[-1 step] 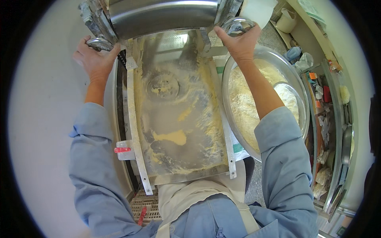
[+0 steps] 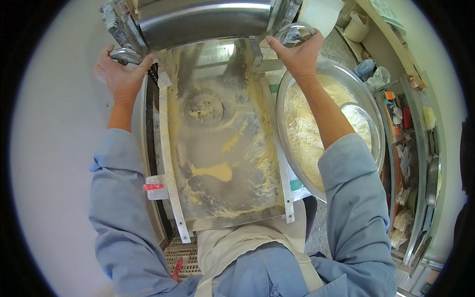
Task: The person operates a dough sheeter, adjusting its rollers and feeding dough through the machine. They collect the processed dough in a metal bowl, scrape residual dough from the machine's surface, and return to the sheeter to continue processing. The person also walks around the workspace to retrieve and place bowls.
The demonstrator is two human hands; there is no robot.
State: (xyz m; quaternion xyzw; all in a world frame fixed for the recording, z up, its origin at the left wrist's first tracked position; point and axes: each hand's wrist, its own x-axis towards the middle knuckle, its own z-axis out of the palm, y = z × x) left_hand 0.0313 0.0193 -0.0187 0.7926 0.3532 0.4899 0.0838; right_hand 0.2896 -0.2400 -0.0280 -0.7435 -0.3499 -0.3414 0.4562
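Note:
A wide metal roller (image 2: 205,24) spans the far end of a machine, with a round metal handwheel at each side. My left hand (image 2: 121,74) is closed round the left handwheel (image 2: 126,55), its fingers on the outer rim and its thumb on the near right side. On the other side my right hand (image 2: 303,58) grips the right handwheel (image 2: 289,33), its thumb pointing left along the rim. Between my forearms lies the machine's flat metal bed (image 2: 198,143), dusted with flour and pale yellow residue.
To the right of the bed stands a large metal bowl (image 2: 282,143) of pale yellow floury mix, a smaller round bowl inside it. Beyond is a cluttered shelf (image 2: 421,148). A white wall (image 2: 59,128) runs along the left. A red-handled lever (image 2: 153,187) juts from the bed's left side.
My left hand and sleeve have shifted slightly to the right. Both hands stay on the handwheels, and the bed looks the same.

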